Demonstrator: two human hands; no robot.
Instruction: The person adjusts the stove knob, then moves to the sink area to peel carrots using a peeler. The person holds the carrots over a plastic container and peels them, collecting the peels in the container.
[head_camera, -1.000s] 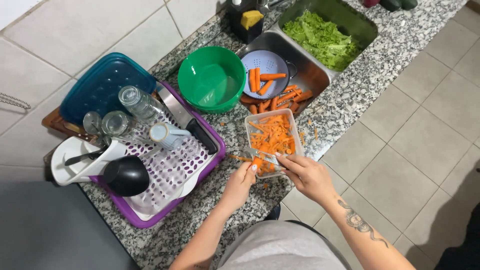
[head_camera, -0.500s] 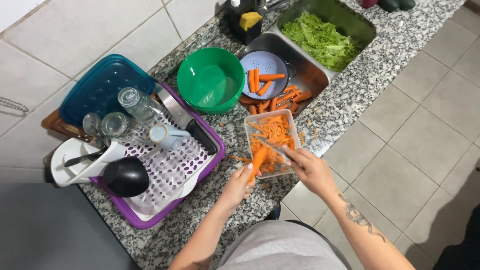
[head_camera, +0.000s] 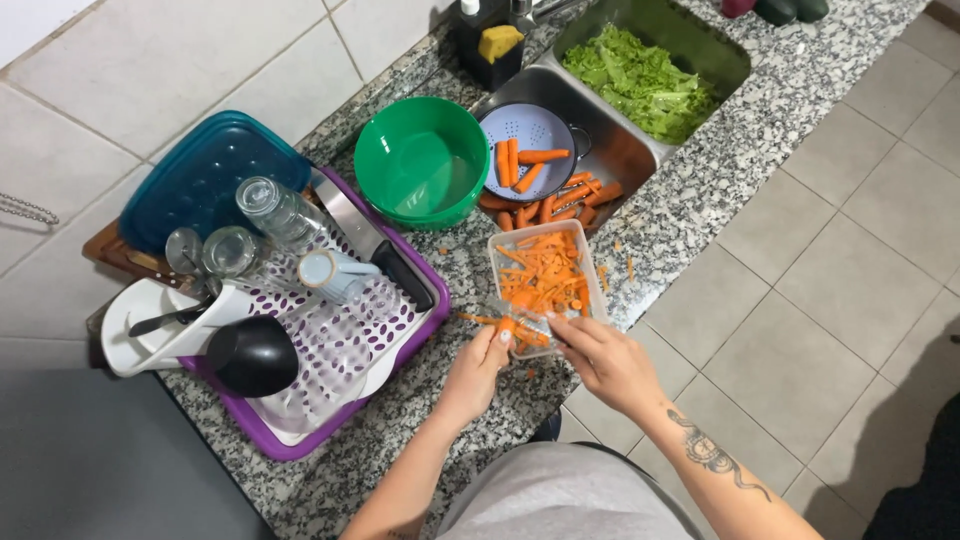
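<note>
My left hand (head_camera: 473, 372) grips a short orange carrot (head_camera: 507, 327) at the near edge of a clear rectangular tub (head_camera: 594, 280) full of carrot peelings. My right hand (head_camera: 601, 357) is closed around a small peeler whose tip rests against the carrot; the tool is mostly hidden by my fingers. Both hands meet over the speckled granite counter (head_camera: 440, 420) just in front of the tub. More carrots lie in a blue colander (head_camera: 533, 128) and loose in the steel sink (head_camera: 620, 150) behind the tub.
A green bowl (head_camera: 420, 160) stands left of the sink. A purple dish rack (head_camera: 330, 350) holds glass jars, a pale mug and a black ladle. A teal lid (head_camera: 200, 180) leans at the wall. Lettuce (head_camera: 640, 80) fills the far sink basin. Tiled floor lies to the right.
The carrot in my left hand tilted up over the tub half a second ago and is now back down at the tub's near edge. My right hand stayed against it.
</note>
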